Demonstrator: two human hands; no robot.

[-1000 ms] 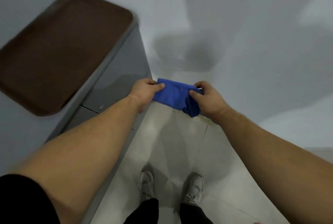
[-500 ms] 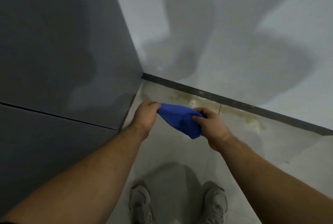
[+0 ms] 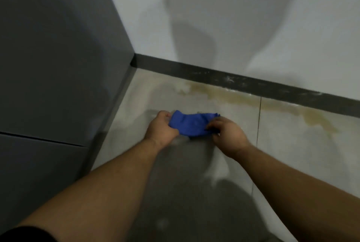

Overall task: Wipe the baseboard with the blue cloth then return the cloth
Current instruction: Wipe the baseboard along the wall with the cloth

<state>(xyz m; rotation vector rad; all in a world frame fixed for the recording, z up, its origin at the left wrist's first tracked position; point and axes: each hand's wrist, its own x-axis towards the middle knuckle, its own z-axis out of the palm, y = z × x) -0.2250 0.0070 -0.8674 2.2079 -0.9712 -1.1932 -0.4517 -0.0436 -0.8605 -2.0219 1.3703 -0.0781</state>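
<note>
Your left hand and right hand both pinch the folded blue cloth, bunching a pad short of the dusty dark baseboard strip.

Bare left hand, bare right hand, black left sleeve.

Two hands, one blue cloth, one baseboard, one cabinet

Left hand, right hand gripping (outstretched).
</note>
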